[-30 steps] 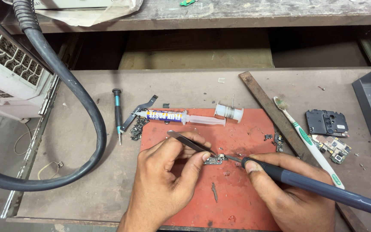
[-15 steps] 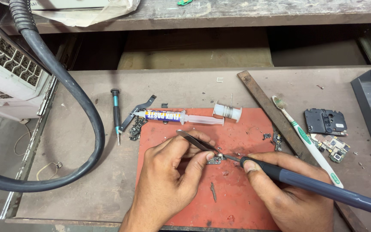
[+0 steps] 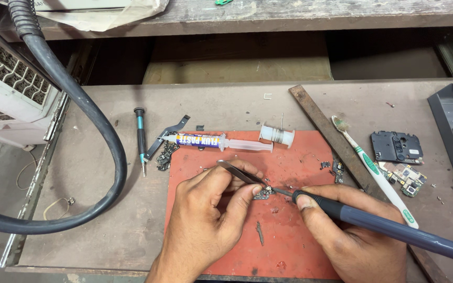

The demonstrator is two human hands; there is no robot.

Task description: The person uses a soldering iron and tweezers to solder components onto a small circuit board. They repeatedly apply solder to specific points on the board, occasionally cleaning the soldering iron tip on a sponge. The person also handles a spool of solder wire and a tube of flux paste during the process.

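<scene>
My left hand (image 3: 208, 220) pinches metal tweezers (image 3: 237, 172) whose tips press on a small dark circuit part (image 3: 263, 194) lying on the red mat (image 3: 289, 157). A blue-grey soldering iron (image 3: 384, 226) is held in my right hand (image 3: 352, 241), its thin tip touching the same small part from the right. Both hands rest on the mat near the bench's front edge.
A flux syringe (image 3: 213, 141) and a solder spool (image 3: 277, 135) lie at the mat's far edge. A small screwdriver (image 3: 141, 139) and dark scraps lie left. A toothbrush (image 3: 376, 170), metal bar (image 3: 331, 136) and phone boards (image 3: 397, 148) sit right. A thick black hose (image 3: 87, 115) curves left.
The view has shifted slightly. Both hands stay on the small part, with the tweezers and iron tip holding almost the same spot.
</scene>
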